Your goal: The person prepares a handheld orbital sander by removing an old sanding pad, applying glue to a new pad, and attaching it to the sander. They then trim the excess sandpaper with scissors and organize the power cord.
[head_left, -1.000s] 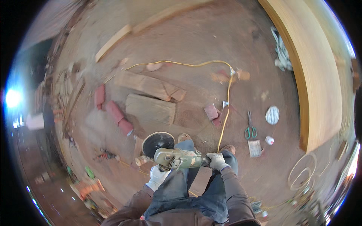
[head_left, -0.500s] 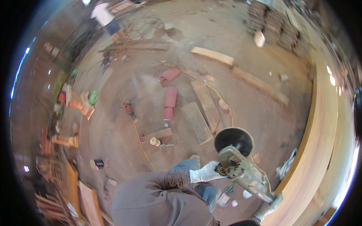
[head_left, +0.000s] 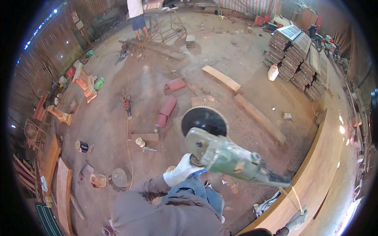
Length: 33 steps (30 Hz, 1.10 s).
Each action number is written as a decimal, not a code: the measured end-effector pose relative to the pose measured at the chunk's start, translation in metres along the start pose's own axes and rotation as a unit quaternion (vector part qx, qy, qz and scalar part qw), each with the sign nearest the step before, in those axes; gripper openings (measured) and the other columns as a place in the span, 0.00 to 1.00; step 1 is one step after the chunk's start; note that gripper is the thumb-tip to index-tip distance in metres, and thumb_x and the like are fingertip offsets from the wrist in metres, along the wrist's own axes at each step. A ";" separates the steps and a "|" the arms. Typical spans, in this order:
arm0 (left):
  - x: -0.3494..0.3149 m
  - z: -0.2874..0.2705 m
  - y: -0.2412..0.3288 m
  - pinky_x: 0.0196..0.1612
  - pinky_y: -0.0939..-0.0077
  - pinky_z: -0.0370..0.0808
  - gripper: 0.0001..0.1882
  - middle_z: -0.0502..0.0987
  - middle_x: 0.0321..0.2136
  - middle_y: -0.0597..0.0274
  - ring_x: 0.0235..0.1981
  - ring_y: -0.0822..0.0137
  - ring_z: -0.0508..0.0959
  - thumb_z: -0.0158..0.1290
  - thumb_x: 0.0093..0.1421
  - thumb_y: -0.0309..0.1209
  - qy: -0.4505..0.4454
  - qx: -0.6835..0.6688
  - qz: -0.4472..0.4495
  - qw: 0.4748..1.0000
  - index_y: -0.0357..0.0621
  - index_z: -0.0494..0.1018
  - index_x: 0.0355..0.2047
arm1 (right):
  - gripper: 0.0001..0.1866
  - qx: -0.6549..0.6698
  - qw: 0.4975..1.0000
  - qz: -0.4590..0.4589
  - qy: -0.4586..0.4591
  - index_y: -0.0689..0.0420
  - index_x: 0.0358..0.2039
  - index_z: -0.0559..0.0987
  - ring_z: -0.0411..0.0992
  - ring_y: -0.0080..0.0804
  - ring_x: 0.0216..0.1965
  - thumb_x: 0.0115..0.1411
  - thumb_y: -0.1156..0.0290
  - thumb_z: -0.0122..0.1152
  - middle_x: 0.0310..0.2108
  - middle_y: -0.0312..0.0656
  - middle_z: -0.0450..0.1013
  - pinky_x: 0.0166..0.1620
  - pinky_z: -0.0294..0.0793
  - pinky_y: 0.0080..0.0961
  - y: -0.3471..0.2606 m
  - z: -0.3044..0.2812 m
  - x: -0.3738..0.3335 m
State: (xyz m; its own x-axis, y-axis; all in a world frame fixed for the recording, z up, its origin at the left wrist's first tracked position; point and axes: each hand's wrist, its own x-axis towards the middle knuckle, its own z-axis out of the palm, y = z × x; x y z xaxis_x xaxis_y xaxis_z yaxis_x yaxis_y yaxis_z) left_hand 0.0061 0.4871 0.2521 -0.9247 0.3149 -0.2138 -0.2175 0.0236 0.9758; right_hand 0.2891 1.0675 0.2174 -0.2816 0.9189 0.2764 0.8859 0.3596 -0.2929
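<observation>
Head view: my left hand [head_left: 182, 170], in a white work glove, is wrapped around the front of the green angle grinder with the round black sanding disc [head_left: 220, 151]; the fingers are pressed closed on the housing just behind the disc, which is raised in the air over the dirt floor [head_left: 110, 118] and touches no workpiece. My right hand [head_left: 296, 220], in a grey glove at the lower right edge, sits at the rim of the long curved pale wooden slab [head_left: 327, 165]; I cannot tell whether its fingers are spread or closed. The yellow power cord [head_left: 295, 196] runs from the grinder's tail down toward that hand. Judged from this view, the slab surface looks smooth and pale, but grinding is not in progress. Loose wooden planks [head_left: 258, 116], reddish cylindrical rolls [head_left: 167, 110] and stacked timber [head_left: 293, 63] lie beyond.
</observation>
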 end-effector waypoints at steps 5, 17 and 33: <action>-0.030 0.068 0.017 0.41 0.76 0.77 0.15 0.84 0.35 0.65 0.36 0.77 0.79 0.67 0.58 0.28 0.024 -0.016 -0.029 0.999 0.38 0.81 0.45 | 0.43 0.467 0.792 0.225 -0.321 0.54 0.54 0.77 0.77 0.42 0.34 0.62 0.25 0.50 0.36 0.50 0.79 0.42 0.78 0.41 0.073 0.074 0.164; 0.057 0.227 0.013 0.37 0.78 0.76 0.15 0.82 0.32 0.68 0.33 0.79 0.77 0.68 0.58 0.31 -0.040 -0.092 -0.108 0.989 0.37 0.81 0.43 | 0.36 0.675 0.724 0.085 -0.118 0.56 0.66 0.72 0.72 0.44 0.59 0.68 0.41 0.56 0.61 0.50 0.72 0.63 0.70 0.42 0.003 0.041 0.311; 0.256 0.340 0.019 0.38 0.69 0.77 0.13 0.84 0.29 0.59 0.30 0.76 0.77 0.67 0.58 0.33 -0.170 0.046 0.032 0.984 0.38 0.83 0.40 | 0.29 0.491 0.822 0.153 -0.242 0.57 0.60 0.76 0.73 0.42 0.54 0.69 0.49 0.57 0.57 0.48 0.75 0.60 0.72 0.37 -0.128 0.216 0.334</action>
State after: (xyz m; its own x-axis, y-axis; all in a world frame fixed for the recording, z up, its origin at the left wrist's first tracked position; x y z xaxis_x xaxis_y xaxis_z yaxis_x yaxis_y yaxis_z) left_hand -0.1288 0.8905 0.2321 -0.7737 0.6180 -0.1396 -0.1193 0.0744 0.9901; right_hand 0.0021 1.3633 0.1500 -0.4255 0.8620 -0.2755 0.2838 -0.1620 -0.9451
